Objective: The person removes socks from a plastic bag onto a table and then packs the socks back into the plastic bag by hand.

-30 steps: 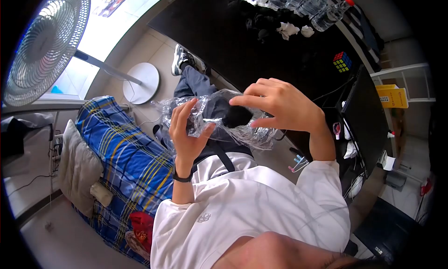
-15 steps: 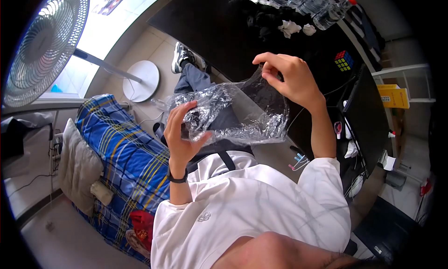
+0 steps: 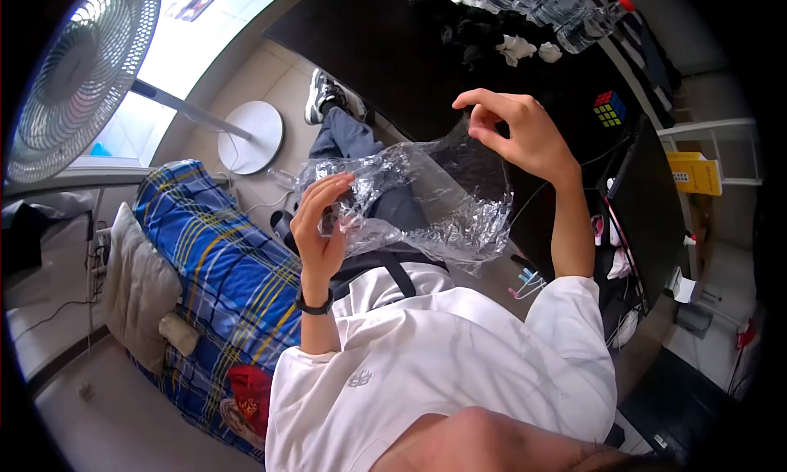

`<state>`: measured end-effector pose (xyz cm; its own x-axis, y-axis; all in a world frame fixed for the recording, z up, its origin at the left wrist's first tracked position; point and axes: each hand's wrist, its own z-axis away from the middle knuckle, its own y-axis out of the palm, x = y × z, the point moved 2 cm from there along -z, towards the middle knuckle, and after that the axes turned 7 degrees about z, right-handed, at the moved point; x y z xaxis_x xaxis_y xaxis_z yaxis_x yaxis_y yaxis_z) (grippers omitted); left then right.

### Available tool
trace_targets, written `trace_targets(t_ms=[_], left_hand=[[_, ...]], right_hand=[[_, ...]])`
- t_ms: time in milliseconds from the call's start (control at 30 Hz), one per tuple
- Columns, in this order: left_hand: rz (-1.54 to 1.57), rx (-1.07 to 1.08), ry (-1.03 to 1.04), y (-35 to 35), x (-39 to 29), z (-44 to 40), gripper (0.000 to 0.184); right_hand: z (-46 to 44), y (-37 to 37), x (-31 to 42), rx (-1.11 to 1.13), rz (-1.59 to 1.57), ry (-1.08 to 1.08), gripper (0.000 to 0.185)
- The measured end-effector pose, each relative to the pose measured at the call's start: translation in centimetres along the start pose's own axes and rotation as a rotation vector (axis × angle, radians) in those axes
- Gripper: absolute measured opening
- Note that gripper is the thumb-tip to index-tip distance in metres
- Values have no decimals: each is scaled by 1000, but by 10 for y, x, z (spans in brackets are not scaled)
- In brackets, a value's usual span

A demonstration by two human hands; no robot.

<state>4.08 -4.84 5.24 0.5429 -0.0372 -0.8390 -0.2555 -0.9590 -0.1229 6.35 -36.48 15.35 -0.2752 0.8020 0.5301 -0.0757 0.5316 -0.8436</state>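
Note:
A crinkled, clear plastic bag (image 3: pixel 418 195) is stretched between my two hands, above my lap. My left hand (image 3: pixel 321 214), with a dark band on its wrist, grips the bag's left part, thumb and fingers around the film. Higher up on the right, my right hand (image 3: pixel 525 132) pinches the bag's upper right corner between thumb and index finger. The bag's lower right part hangs loose in shiny folds. Some of the left fingertips are hard to make out through the glossy film.
A dark desk (image 3: pixel 352 54) carries clear bottles (image 3: pixel 590 25), crumpled white tissues (image 3: pixel 516 49) and a puzzle cube (image 3: pixel 609 109). To the left are a standing fan (image 3: pixel 82 70) and a blue plaid bedcover (image 3: pixel 217 251). A monitor (image 3: pixel 648 210) stands at right.
The left thumb has drawn in closer to the fingers on the bag. The bag's lower right folds have sagged slightly, and the right hand keeps its pinch.

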Motion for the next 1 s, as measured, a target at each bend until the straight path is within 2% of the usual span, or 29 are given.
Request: trace_targets(t_ms=[33, 100, 167, 233, 267, 333, 367, 433, 500, 567, 633, 700, 767, 833, 867, 1000], left_hand=[[23, -51, -23, 2, -1, -1, 36], [58, -100, -42, 4, -1, -3, 35], [5, -119, -54, 7, -2, -5, 32], [16, -119, -44, 11, -1, -7, 30], [34, -132, -55, 13, 0, -8, 29], [46, -139, -67, 14, 2, -7, 28], [101, -165, -64, 15, 5, -6, 27], [150, -192, -62, 15, 9, -3, 26], [141, -200, -95, 12, 12, 0, 21], [147, -221, -128, 13, 8, -1, 18], [158, -244, -161, 12, 6, -2, 16], [109, -219, -98, 11, 4, -4, 15], [77, -221, -89, 11, -1, -8, 14], [49, -218, -76, 13, -8, -13, 14], [6, -215, -72, 13, -12, -15, 15], [-153, -164, -139, 9, -27, -15, 19]], right_hand=[[1, -4, -1, 55, -57, 45, 40], [10, -23, -18, -33, 80, 44, 45], [18, -44, -37, -97, 272, 307, 49], [29, -51, -82, -204, 630, 365, 53], [31, -48, -97, -208, 633, 368, 53], [33, -37, -127, -221, 727, 567, 55], [35, -31, -149, -198, 643, 508, 52], [30, -30, -140, 99, 578, 638, 48], [30, -35, -119, 104, 572, 585, 42], [28, -48, -91, 160, 280, 326, 40], [32, -65, -27, 243, -86, 174, 39], [35, -68, 17, 361, -166, -175, 40], [41, -45, 38, 441, -164, -381, 49], [44, -13, 58, 408, 67, -435, 51], [43, 3, 61, 403, 138, -391, 50], [35, 31, 60, 346, 215, -339, 53]])
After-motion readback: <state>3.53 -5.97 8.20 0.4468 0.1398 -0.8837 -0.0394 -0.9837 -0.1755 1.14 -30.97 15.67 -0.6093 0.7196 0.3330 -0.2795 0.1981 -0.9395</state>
